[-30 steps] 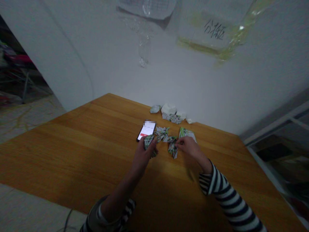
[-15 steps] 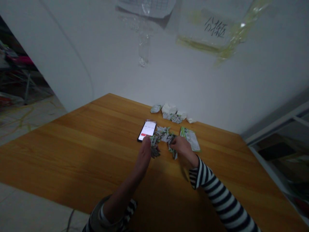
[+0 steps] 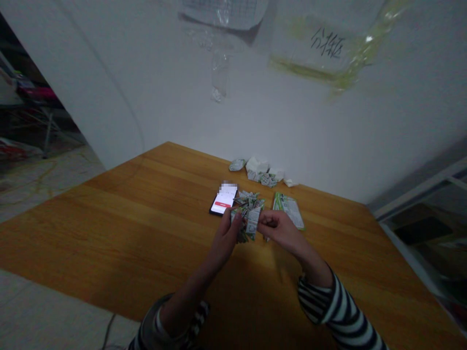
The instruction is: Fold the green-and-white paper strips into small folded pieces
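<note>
Green-and-white printed scraps [image 3: 253,219], paper or thin film, can't tell which, sit bunched just below the centre of the frame, over the desk [image 3: 146,209]. Left hand [image 3: 226,232] pinches the left side of the bunch between thumb and fingers. Right hand [image 3: 280,228] has fingers curled at the bunch's right edge; can't tell if they grip a strip or only rest against it. Main risk: the left pinch looks like it covers just one side, so a pull from the right could slide loose pieces out or tear one. Cause would be crinkled, overlapping layers with little holding them together. Second: the phone [image 3: 224,198], lit and lying just beyond the left hand, is close enough to get nudged by a knuckle or covered by a dropped scrap. Third: the flat packet [image 3: 289,212], right of centre and just past the right hand, could get shoved if that wrist swings outward. Crumpled white pieces [image 3: 257,165] and printed pieces [image 3: 269,180] at the desk's back edge are well apart from both hands, so low risk unless a sleeve reaches over. Dim light also makes thin edges hard to see, so a mis-pinch is plausible.
</note>
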The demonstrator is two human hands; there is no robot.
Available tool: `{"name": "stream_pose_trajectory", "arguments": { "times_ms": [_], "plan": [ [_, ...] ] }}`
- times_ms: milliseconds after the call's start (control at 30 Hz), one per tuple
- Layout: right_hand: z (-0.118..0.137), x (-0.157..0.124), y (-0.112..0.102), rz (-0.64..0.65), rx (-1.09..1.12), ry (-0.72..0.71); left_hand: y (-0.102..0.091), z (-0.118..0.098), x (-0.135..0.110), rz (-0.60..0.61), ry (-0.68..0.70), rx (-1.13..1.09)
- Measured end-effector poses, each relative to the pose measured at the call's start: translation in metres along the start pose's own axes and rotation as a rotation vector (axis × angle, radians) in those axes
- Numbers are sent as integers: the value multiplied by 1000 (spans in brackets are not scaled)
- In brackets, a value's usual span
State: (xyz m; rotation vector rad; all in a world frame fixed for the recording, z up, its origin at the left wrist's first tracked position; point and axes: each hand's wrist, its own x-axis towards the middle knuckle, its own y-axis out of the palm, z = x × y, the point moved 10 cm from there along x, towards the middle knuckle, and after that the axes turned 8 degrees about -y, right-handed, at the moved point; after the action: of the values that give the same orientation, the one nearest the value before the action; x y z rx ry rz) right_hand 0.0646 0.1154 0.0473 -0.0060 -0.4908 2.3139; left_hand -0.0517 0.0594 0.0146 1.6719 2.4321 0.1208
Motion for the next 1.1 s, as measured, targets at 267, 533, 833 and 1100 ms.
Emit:
{"name": "stream_pose_trajectory", "arguments": {
  "times_ms": [267,533,833,1100],
  "plan": [
    [2,0,2,24,-24,14,4,0,-2,31,25,44],
    [2,-1,0,5,-93,22,4,-1,-3,48,55,78],
    [16,-2,8,87,-277,-69,9,-1,-5,109,101,73],
    [9,-3,19,213,-266,51,14,5,-4,163,123,114]
  ]
}}
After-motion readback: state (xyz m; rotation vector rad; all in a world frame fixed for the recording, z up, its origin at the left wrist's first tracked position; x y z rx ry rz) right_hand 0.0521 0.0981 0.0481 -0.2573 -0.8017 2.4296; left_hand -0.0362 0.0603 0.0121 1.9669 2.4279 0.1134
